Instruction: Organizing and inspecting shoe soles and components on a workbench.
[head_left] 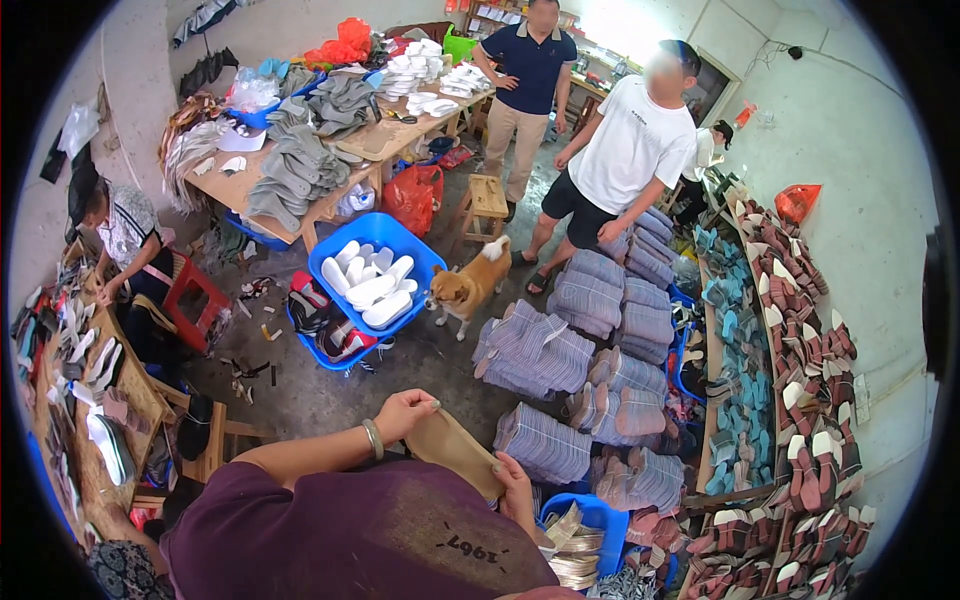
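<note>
Tan insole point(455, 448) stretched between both hands: left hand point(402, 413) pinches its top, right hand point(516, 490) grips its bottom.

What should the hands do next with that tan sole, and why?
Probably lower the sole toward the blue bin by the right hand. The left hand pinches its far end and the right hand its near end, so it hangs in the air, and similar flat pieces already lie in that bin.

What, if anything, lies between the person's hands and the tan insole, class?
Nothing visible. The left hand pinches one end of the tan insole and the right hand grips the other end, so both touch it directly. It is held in the air above the floor.
</note>
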